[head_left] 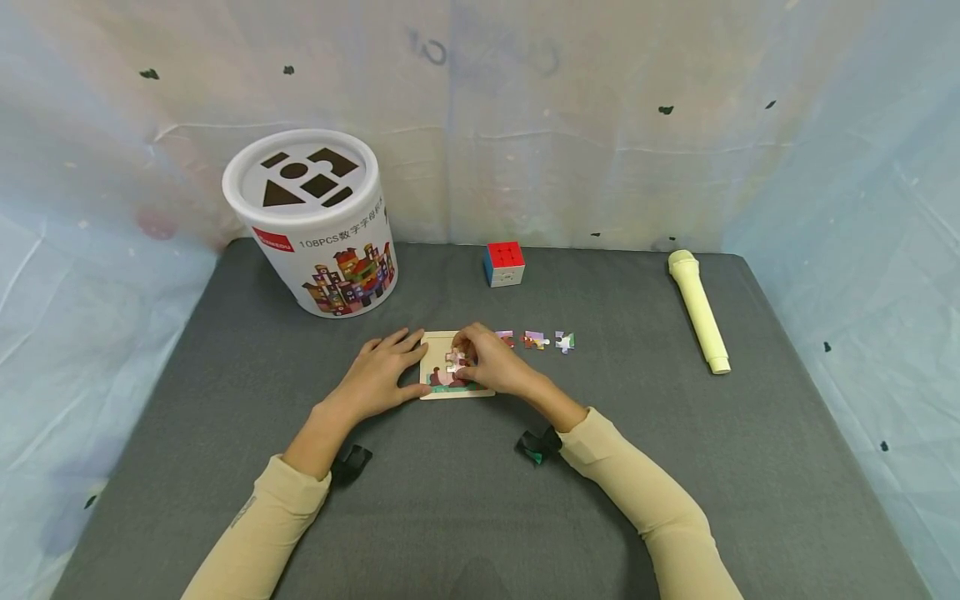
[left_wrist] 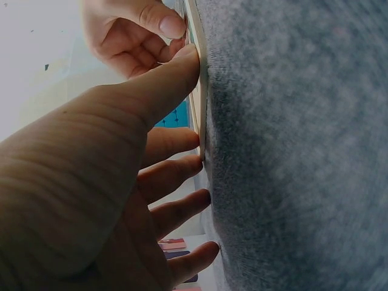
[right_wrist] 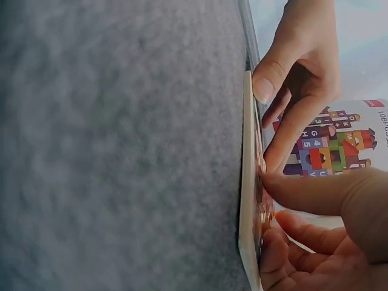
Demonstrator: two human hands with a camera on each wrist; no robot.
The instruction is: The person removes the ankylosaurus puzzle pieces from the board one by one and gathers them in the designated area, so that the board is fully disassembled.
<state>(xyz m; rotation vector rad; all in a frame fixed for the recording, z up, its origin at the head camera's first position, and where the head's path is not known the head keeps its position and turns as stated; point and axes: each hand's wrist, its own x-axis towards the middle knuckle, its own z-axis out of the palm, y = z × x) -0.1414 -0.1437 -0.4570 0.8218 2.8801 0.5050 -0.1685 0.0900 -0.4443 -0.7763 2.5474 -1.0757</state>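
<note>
A shallow wooden puzzle tray (head_left: 437, 340) lies on the grey table, with several joined picture pieces along its lower part. My left hand (head_left: 378, 373) has its fingers stretched out, thumb and fingertips touching the tray's left side. Over the tray, my right hand (head_left: 497, 364) pinches a jigsaw puzzle piece (head_left: 454, 360) between thumb and fingers; those fingers partly cover it. In the right wrist view, the thumb and fingertips of the right hand (right_wrist: 321, 224) are low against the tray's surface. Just right of that hand lie loose puzzle pieces (head_left: 536, 340) in a row.
At the back left stands a large white tub (head_left: 330, 250) with shape holes in its lid. A puzzle cube (head_left: 506, 265) sits near the table's back edge. A pale yellow toy microphone (head_left: 701, 312) lies at the right. Cloth sheets hang behind and beside the table.
</note>
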